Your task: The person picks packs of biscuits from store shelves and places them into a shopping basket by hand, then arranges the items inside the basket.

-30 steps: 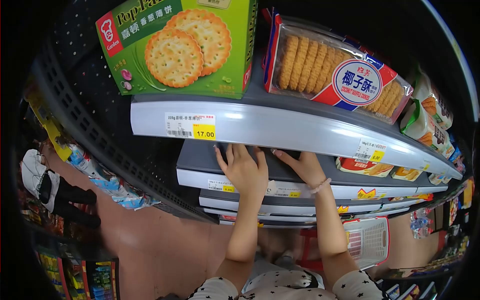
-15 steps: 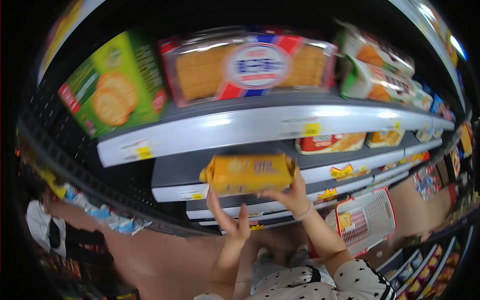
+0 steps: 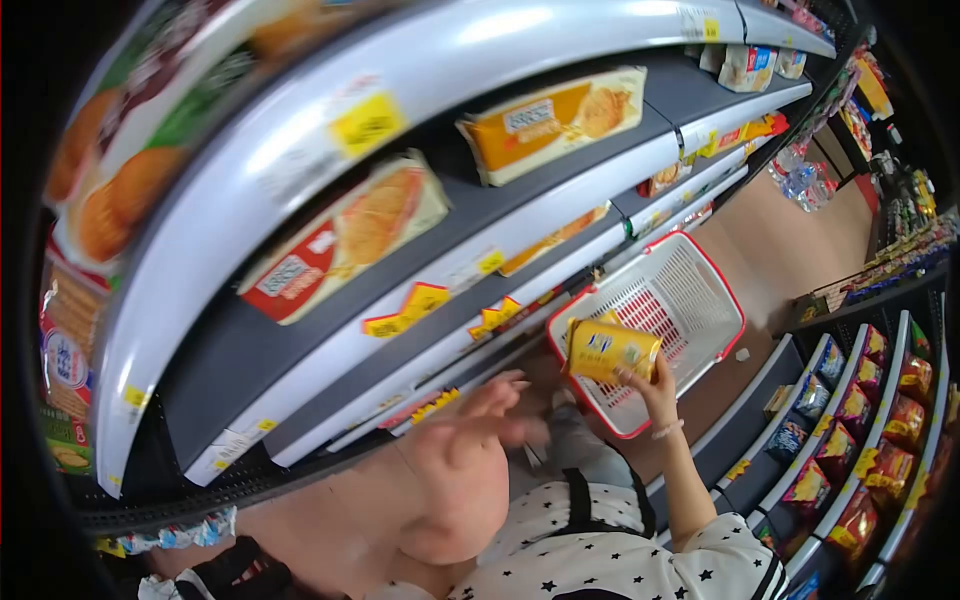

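My right grip holds the yellow snack packet by its right end, long axis left-to-right, over the shopping basket (clearance unclear). My left hand, apart, is empty, fingers spread.

Shop aisle; reddish-brown floor between shelving. Tiered shelf unit at left: dark grey boards, pale front rails, glossy with reflected light. Second tiered rack at lower right, similar rails. More shelving at far right, dim. Picture corners black.
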`<state>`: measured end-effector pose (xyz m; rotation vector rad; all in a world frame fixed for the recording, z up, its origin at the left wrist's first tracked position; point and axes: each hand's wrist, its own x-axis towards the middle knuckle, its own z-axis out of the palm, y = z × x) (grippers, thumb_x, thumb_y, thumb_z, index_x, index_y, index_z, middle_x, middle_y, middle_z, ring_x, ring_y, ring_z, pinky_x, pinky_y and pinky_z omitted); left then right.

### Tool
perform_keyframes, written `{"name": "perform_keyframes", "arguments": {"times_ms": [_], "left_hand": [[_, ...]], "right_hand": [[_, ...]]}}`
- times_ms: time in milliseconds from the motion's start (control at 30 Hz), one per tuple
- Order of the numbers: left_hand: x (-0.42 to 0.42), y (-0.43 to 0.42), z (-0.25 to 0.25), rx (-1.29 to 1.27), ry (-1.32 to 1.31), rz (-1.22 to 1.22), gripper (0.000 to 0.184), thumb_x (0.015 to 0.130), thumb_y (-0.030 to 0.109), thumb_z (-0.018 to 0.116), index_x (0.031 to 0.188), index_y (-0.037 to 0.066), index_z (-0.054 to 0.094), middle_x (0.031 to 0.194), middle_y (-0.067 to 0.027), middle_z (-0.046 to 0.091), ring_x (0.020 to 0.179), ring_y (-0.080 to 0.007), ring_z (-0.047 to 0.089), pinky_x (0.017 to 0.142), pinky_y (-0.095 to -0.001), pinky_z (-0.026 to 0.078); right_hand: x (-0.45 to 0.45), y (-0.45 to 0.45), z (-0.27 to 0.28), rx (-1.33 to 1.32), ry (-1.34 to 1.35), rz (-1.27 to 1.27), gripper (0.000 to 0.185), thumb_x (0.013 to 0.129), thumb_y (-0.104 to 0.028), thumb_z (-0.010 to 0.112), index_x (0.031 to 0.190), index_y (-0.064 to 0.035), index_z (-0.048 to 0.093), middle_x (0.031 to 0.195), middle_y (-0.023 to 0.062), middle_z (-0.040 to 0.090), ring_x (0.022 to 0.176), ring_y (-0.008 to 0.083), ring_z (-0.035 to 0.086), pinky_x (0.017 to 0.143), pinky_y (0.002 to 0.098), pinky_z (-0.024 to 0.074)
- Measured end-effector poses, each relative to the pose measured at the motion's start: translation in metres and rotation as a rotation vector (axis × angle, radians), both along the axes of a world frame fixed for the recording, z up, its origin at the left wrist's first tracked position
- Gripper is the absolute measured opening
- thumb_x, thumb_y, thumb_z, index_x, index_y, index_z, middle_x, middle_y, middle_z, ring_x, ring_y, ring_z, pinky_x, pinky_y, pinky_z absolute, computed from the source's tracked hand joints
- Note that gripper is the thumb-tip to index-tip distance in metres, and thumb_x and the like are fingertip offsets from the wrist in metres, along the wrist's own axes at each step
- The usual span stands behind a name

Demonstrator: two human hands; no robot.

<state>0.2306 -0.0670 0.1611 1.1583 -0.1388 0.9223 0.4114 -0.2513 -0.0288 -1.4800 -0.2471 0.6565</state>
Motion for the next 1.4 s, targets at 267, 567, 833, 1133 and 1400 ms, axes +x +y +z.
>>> {"name": "perform_keyframes", "arguments": {"times_ms": [267, 567, 833, 1133, 1400], "left_hand": [[0.111, -0.030, 0.100, -0.186, -0.165, -0.609, 0.079, 0.079, 0.071, 0.032, 0.137, 0.018, 0.025, 0.130, -0.0127, 0.043, 0.125, -0.0367, 0.031, 0.099, -0.0597, 0.015], [0.130, -0.032, 0.101, -0.221, -0.130, -0.486, 0.078, 0.080, 0.069, 0.035, 0.134, 0.014, 0.028, 0.128, -0.0164, 0.043, 0.122, -0.0398, 0.032, 0.097, -0.0585, 0.022], [0.092, -0.022, 0.092, -0.271, -0.269, -0.201, 0.077, 0.081, 0.067, 0.038, 0.131, 0.009, 0.030, 0.125, -0.0196, 0.043, 0.120, -0.0427, 0.034, 0.095, -0.0574, 0.029], [-0.021, 0.052, -0.028, 0.486, 0.365, 0.977, 0.058, 0.082, 0.022, 0.060, 0.129, 0.002, 0.032, 0.127, -0.0158, 0.044, 0.125, -0.0357, 0.030, 0.104, -0.0485, 0.018], [-0.057, 0.152, 0.005, 0.723, 0.914, 1.496, 0.069, 0.079, 0.030, 0.064, 0.127, -0.008, 0.032, 0.131, -0.0247, 0.033, 0.126, -0.0384, 0.025, 0.102, -0.0464, 0.021]], "right_hand": [[0.116, -0.025, -0.142, -0.521, 0.039, 0.067, 0.060, 0.070, -0.007, 0.075, 0.120, 0.0025, 0.044, 0.102, 0.0102, 0.061, 0.087, 0.0164, 0.060, 0.074, 0.0258, 0.0518], [0.138, 0.006, -0.239, -0.402, 0.091, 0.261, 0.070, 0.065, -0.002, 0.075, 0.126, -0.0033, 0.041, 0.104, 0.0078, 0.060, 0.095, 0.0170, 0.058, 0.084, 0.0266, 0.0471], [0.146, 0.005, -0.302, -1.061, -0.794, 0.422, 0.088, 0.070, -0.040, 0.068, 0.138, -0.0082, 0.022, 0.134, 0.0194, 0.035, 0.124, 0.0362, 0.032, 0.103, 0.0424, 0.0282], [0.044, 0.057, -0.094, -0.323, -0.644, -0.028, 0.034, 0.083, -0.011, 0.059, 0.113, 0.0000, 0.048, 0.111, 0.0153, 0.051, 0.103, 0.0329, 0.047, 0.091, 0.0382, 0.0370], [-0.047, 0.208, 0.143, 0.087, -1.365, -0.083, 0.047, 0.076, -0.005, 0.064, 0.118, -0.0005, 0.044, 0.120, 0.0171, 0.046, 0.113, 0.0335, 0.040, 0.097, 0.0417, 0.0288]]}}
